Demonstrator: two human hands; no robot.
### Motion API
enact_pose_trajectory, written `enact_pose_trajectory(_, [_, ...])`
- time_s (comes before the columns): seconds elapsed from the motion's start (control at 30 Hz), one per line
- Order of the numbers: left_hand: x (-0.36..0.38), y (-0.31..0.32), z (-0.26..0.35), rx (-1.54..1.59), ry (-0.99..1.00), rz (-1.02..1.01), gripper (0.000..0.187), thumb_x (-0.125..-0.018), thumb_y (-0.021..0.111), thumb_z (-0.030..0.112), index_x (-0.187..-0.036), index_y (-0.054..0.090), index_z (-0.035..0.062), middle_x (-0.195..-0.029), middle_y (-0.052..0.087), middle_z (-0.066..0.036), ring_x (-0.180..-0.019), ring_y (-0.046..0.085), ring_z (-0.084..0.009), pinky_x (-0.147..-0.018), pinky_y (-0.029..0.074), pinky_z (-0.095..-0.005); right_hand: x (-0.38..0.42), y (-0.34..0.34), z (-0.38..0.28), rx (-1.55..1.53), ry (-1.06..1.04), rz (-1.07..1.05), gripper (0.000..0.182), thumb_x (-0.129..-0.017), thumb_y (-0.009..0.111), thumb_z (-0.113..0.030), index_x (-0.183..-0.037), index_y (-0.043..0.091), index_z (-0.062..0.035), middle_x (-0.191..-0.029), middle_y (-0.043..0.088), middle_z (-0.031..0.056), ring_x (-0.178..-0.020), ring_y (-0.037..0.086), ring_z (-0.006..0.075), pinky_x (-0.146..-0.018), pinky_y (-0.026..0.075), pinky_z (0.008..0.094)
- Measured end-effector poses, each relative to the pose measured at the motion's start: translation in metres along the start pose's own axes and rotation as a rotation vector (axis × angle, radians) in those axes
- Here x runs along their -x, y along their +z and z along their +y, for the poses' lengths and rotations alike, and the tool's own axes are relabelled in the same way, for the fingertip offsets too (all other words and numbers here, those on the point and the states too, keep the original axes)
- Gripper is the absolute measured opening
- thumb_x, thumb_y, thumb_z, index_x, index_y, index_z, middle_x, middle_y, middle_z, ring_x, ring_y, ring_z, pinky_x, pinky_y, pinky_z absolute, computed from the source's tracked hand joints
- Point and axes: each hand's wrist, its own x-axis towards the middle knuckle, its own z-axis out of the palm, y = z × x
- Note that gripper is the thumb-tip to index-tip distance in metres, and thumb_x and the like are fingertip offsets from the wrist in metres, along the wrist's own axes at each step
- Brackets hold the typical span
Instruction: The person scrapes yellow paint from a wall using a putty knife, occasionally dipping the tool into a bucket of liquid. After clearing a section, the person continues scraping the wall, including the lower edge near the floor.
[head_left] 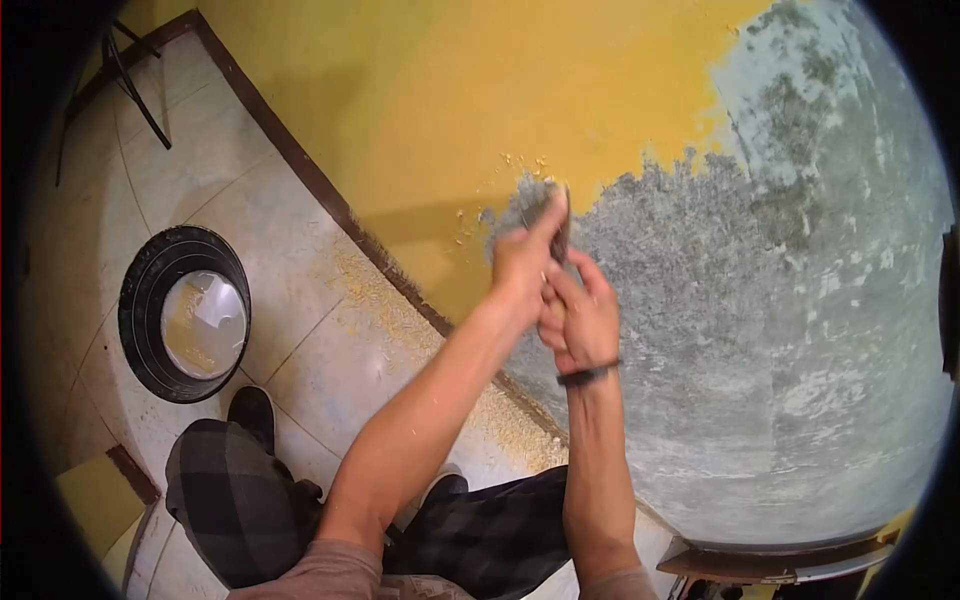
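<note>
A dark, flat scraper [563, 232] stands against the wall where yellow paint [450, 110] meets bared grey plaster [690, 270]. My left hand [522, 262] is closed on it, a finger stretched along the tool toward its upper end. Just below and to the right, my right hand [585, 315] has its fingers curled round the lower end, which they mostly hide. Motion blurs both hands a little. Small yellow paint flakes [470, 225] cling or fly around the tool's tip.
A black bucket [130, 330] with pale, cloudy liquid stands on the tiled floor at left. Paint chips [515, 425] lie along the brown baseboard [270, 120]. My knees and shoes are below. Dark thin legs [135, 95] of some object show at upper left.
</note>
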Motion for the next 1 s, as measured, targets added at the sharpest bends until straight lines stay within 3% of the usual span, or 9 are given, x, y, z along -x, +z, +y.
enact_pose_trajectory(0.07, [0.004, -0.010, 0.020, 0.074, -0.021, -0.106, 0.049, -0.075, 0.070, 0.051, -0.063, 0.048, 0.0095, -0.049, 0.040, 0.002, -0.035, 0.032, -0.0078, -0.031, 0.023, -0.0265, 0.003, 0.005, 0.001, 0.013, 0.010, -0.042, 0.029, -0.084, 0.061, -0.011, -0.111, 0.050, -0.0026, -0.063, 0.050, 0.0023, -0.039, 0.040, 0.0056, -0.031, 0.022, 0.0199])
enact_pose_trajectory(0.27, [-0.005, -0.010, -0.001, -0.097, -0.006, 0.021, 0.052, -0.073, 0.068, 0.058, -0.061, 0.045, 0.0130, -0.047, 0.035, 0.003, -0.034, 0.030, -0.0099, -0.032, 0.022, -0.0261, 0.003, 0.008, 0.000, 0.032, 0.013, -0.003, 0.030, -0.085, 0.059, -0.010, -0.112, 0.049, -0.0038, -0.063, 0.050, 0.0011, -0.039, 0.039, 0.0049, -0.031, 0.021, 0.0190])
enact_pose_trajectory(0.33, [-0.006, -0.018, 0.018, 0.032, -0.057, -0.120, 0.051, -0.071, 0.070, 0.057, -0.064, 0.049, 0.0111, -0.048, 0.038, 0.002, -0.035, 0.031, -0.0097, -0.032, 0.022, -0.0265, 0.002, 0.020, -0.004, 0.053, 0.023, 0.043, 0.029, -0.086, 0.059, -0.010, -0.112, 0.049, -0.0035, -0.063, 0.050, 0.0009, -0.040, 0.039, 0.0045, -0.031, 0.021, 0.0188])
enact_pose_trajectory(0.47, [0.002, -0.011, -0.007, -0.016, -0.099, -0.043, 0.051, -0.073, 0.069, 0.057, -0.060, 0.044, 0.0139, -0.046, 0.035, 0.003, -0.033, 0.029, -0.0102, -0.031, 0.021, -0.0282, 0.005, 0.014, -0.002, 0.036, -0.030, -0.025, 0.026, -0.086, 0.058, -0.010, -0.110, 0.049, -0.0037, -0.063, 0.050, 0.0012, -0.040, 0.038, 0.0041, -0.031, 0.021, 0.0188])
enact_pose_trajectory(0.53, [-0.007, -0.006, -0.002, -0.046, 0.044, 0.052, 0.052, -0.074, 0.068, 0.057, -0.058, 0.043, 0.0140, -0.045, 0.034, 0.003, -0.031, 0.028, -0.0106, -0.031, 0.020, -0.0287, 0.007, 0.016, -0.004, 0.080, 0.016, 0.047, 0.026, -0.086, 0.058, -0.009, -0.109, 0.049, -0.0039, -0.063, 0.049, 0.0010, -0.040, 0.039, 0.0045, -0.031, 0.022, 0.0188])
enact_pose_trajectory(0.63, [0.006, -0.015, 0.034, 0.046, -0.114, -0.028, 0.053, -0.071, 0.069, 0.059, -0.063, 0.048, 0.0103, -0.045, 0.035, 0.003, -0.033, 0.029, -0.0101, -0.031, 0.022, -0.0280, -0.005, 0.026, -0.005, 0.053, 0.019, 0.017, 0.024, -0.086, 0.057, -0.008, -0.108, 0.050, -0.0040, -0.062, 0.049, 0.0013, -0.039, 0.039, 0.0048, -0.031, 0.021, 0.0190])
enact_pose_trajectory(0.77, [-0.009, -0.011, -0.015, -0.037, 0.022, 0.015, 0.054, -0.072, 0.067, 0.059, -0.060, 0.044, 0.0120, -0.046, 0.035, 0.002, -0.033, 0.029, -0.0100, -0.030, 0.024, -0.0292, 0.002, 0.013, -0.002, 0.049, -0.012, 0.002, 0.024, -0.085, 0.058, -0.008, -0.107, 0.051, -0.0029, -0.063, 0.049, 0.0015, -0.039, 0.040, 0.0048, -0.031, 0.022, 0.0190])
enact_pose_trajectory(0.9, [-0.014, -0.021, 0.026, 0.068, -0.064, -0.050, 0.053, -0.071, 0.069, 0.059, -0.060, 0.044, 0.0128, -0.049, 0.037, 0.003, -0.035, 0.030, -0.0095, -0.032, 0.024, -0.0267, -0.010, 0.029, 0.000, 0.025, 0.008, 0.005, 0.024, -0.085, 0.059, -0.008, -0.107, 0.052, -0.0021, -0.063, 0.050, 0.0019, -0.039, 0.040, 0.0046, -0.032, 0.022, 0.0190])
enact_pose_trajectory(1.0, [-0.012, -0.019, -0.001, -0.008, -0.032, -0.044, 0.052, -0.071, 0.069, 0.059, -0.060, 0.044, 0.0142, -0.049, 0.036, 0.004, -0.034, 0.029, -0.0088, -0.031, 0.023, -0.0267, -0.002, 0.020, 0.000, 0.037, -0.046, -0.013, 0.026, -0.085, 0.059, -0.008, -0.109, 0.051, -0.0012, -0.062, 0.052, 0.0026, -0.039, 0.039, 0.0047, -0.032, 0.022, 0.0194])
